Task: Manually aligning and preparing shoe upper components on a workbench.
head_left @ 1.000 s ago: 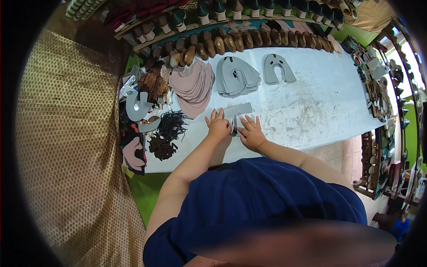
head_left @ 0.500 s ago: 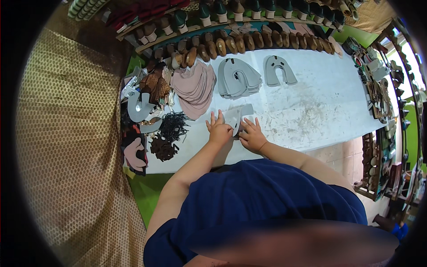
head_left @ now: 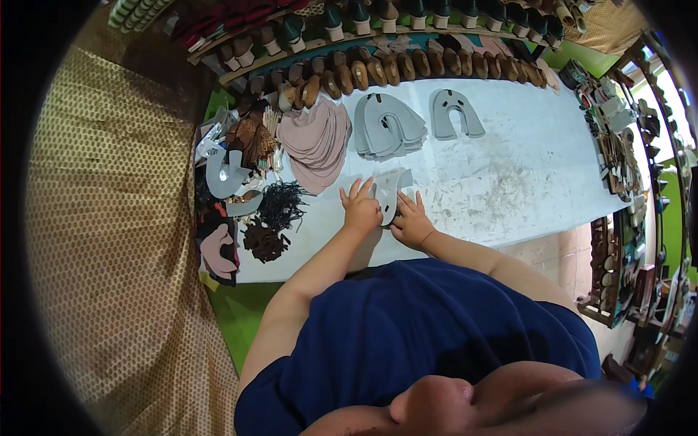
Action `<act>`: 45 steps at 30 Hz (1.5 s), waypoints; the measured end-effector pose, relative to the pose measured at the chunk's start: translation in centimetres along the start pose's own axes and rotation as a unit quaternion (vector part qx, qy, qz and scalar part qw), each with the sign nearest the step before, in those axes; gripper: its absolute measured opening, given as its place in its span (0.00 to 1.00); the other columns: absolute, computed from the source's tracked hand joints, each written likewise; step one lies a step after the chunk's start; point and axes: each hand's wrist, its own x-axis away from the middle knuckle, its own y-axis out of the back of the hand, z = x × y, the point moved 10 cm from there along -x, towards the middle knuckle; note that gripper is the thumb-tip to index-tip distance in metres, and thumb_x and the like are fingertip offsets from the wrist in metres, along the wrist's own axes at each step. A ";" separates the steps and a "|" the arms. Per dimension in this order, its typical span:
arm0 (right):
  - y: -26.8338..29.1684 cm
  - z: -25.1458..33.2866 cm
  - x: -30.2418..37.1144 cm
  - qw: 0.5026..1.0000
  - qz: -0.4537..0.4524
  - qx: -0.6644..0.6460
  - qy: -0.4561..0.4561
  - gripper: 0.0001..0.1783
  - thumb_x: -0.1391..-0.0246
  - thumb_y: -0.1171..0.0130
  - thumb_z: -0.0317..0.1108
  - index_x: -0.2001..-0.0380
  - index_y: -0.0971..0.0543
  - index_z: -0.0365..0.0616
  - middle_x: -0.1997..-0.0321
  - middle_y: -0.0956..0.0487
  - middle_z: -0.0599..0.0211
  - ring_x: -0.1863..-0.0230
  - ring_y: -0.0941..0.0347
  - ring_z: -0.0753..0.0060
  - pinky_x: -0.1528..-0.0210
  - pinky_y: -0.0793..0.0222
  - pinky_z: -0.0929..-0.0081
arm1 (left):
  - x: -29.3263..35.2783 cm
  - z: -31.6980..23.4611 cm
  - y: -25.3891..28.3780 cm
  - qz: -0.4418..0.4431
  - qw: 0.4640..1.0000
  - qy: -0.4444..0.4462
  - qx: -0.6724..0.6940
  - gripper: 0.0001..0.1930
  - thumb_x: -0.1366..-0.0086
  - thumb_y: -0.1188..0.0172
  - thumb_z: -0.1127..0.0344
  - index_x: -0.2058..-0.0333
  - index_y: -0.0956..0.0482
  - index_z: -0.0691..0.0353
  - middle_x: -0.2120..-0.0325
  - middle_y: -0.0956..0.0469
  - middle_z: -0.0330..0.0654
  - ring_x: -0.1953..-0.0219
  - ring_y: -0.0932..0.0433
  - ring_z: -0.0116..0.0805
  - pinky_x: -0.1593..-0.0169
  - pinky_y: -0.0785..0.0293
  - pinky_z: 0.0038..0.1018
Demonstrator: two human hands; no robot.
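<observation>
Open room spans the smudged table (head_left: 531,185) right of the hands; the table's near edge skirts the body (head_left: 414,312). The grey piece (head_left: 390,198) lies between left hand (head_left: 362,211) and right hand (head_left: 413,224), touching both; pinched or not, I cannot tell.

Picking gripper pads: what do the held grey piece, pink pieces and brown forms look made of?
Grey piece: thin sheet, perhaps leather or synthetic, matte; it bends in a curve.
Pink pieces: likely similar sheet, matte; thin fanned layers, no glare.
Brown forms: wood or plastic, can't tell; fairly glossy, highlights on rounded surfaces.
</observation>
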 end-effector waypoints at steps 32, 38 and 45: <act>-0.4 -1.0 0.1 0.999 -0.033 -0.010 -0.009 0.26 0.45 0.44 0.39 0.42 0.27 0.46 0.31 0.37 0.60 0.26 0.51 0.55 0.28 0.67 0.32 | 0.2 5.1 1.2 -0.045 0.994 0.103 0.015 0.12 0.45 0.38 0.62 0.61 0.18 0.50 0.33 0.39 0.42 0.30 0.49 0.56 0.32 0.65 0.64; -0.1 -1.3 0.4 0.997 -0.055 -0.041 -0.018 0.30 0.46 0.42 0.40 0.40 0.31 0.44 0.32 0.35 0.57 0.26 0.49 0.52 0.27 0.70 0.35 | 2.6 0.3 -1.0 0.038 0.996 -0.062 -0.053 0.35 0.37 0.44 0.51 0.32 0.41 0.48 0.28 0.51 0.46 0.27 0.57 0.54 0.31 0.67 0.64; -0.5 -1.2 0.1 0.999 -0.019 -0.030 -0.027 0.32 0.44 0.43 0.44 0.38 0.33 0.44 0.30 0.38 0.59 0.25 0.51 0.55 0.27 0.71 0.35 | 4.0 -0.2 -2.2 0.241 0.962 -0.101 -0.086 0.41 0.36 0.47 0.39 0.29 0.49 0.47 0.26 0.60 0.49 0.25 0.61 0.51 0.31 0.68 0.62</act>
